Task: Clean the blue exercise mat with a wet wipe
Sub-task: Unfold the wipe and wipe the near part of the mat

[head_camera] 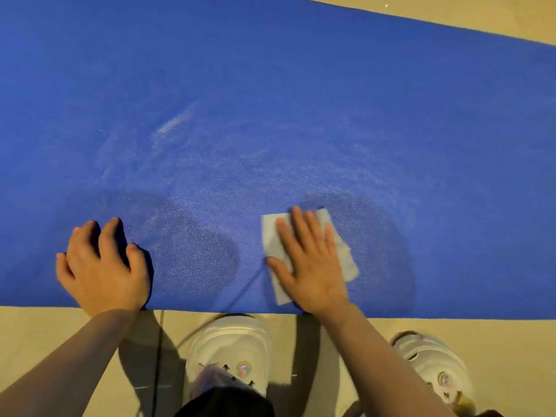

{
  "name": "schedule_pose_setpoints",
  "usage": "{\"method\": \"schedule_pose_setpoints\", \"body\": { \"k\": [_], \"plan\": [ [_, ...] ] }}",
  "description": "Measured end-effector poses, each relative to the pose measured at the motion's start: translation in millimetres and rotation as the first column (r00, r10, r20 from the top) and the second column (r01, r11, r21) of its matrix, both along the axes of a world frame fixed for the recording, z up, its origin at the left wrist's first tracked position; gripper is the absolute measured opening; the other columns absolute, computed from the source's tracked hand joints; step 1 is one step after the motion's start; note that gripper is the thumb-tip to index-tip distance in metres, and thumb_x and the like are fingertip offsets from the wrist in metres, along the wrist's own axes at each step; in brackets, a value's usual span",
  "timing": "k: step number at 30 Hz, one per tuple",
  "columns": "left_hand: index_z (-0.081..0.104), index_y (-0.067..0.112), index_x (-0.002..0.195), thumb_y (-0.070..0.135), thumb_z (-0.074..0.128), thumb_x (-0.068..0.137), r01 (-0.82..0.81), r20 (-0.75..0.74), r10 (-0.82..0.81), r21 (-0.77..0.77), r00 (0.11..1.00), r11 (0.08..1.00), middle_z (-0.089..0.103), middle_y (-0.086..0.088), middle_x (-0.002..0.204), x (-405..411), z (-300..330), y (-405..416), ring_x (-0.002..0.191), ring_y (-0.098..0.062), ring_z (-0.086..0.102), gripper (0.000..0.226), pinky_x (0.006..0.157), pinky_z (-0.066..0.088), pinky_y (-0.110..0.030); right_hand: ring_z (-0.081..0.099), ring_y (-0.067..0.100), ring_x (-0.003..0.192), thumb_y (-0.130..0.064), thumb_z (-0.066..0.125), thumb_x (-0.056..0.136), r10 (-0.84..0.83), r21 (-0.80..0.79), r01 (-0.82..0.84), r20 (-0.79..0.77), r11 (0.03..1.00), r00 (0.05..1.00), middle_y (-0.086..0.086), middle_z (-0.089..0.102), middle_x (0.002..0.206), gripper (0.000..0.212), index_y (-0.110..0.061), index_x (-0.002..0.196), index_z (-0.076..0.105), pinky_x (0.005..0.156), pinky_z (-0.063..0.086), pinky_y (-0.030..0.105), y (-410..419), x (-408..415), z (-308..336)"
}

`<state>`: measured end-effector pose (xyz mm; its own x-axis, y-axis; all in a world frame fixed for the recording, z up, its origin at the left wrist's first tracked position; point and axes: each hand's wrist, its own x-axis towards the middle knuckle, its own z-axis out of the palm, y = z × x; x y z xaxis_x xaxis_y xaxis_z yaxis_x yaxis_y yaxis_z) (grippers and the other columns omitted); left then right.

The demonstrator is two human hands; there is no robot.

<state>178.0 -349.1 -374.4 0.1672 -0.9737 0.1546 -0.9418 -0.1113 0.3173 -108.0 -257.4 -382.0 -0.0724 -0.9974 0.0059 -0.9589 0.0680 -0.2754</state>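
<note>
Blue exercise mat (270,85) spread flat across a beige floor (496,329), grainy texture, pale streaks mid-mat. One white wet wipe (337,251), folded, near the mat's front edge. Right hand (310,266) flat on it, fingers straight, pressing down. Left hand (102,266) resting on bare mat, fingers loosely bent, gripping nothing. Two white clogs (231,347) just off the edge.

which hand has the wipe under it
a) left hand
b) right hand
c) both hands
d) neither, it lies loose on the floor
b: the right hand presses flat on the white wet wipe on the blue mat, while the left hand rests on bare mat.
</note>
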Motion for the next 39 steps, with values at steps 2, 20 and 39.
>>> {"method": "schedule_pose_setpoints", "body": {
  "k": [2,20,39],
  "plan": [
    [0.055,0.01,0.13,0.035,0.037,0.09,0.003,-0.007,-0.002,0.007,1.0,1.0,0.045,-0.018,0.138,0,1,0,0.133,-0.037,0.039,0.051,0.113,0.017,-0.056,0.015,0.027,0.15,-0.064,0.023,0.099,-0.138,0.096,0.139,-0.018,0.986,0.99,0.005,0.019,0.162,0.068,-0.023,0.154,0.027,0.12,0.008,0.048,26,-43,6],
    [0.049,0.016,0.138,0.037,0.049,0.103,0.396,-0.218,-0.45,0.848,0.866,0.351,0.048,-0.004,0.142,-13,119,-8,0.128,-0.025,0.048,0.041,0.103,0.037,-0.03,0.037,0.024,0.14,-0.05,0.039,0.102,-0.187,0.853,0.137,-0.047,0.504,0.981,0.001,0.038,0.154,0.052,-0.026,0.148,0.037,0.115,0.029,0.039,24,-93,231],
    [0.032,0.044,0.146,0.053,0.044,0.098,0.699,-0.102,-0.85,0.622,0.518,0.351,0.049,0.01,0.134,-81,494,90,0.119,-0.014,0.049,0.05,0.095,0.033,-0.025,0.04,0.02,0.137,-0.053,0.042,0.1,0.0,0.552,0.06,-0.108,0.832,0.994,-0.001,0.039,0.152,0.056,-0.03,0.15,0.033,0.114,0.03,0.037,79,-21,460]
  ]
}}
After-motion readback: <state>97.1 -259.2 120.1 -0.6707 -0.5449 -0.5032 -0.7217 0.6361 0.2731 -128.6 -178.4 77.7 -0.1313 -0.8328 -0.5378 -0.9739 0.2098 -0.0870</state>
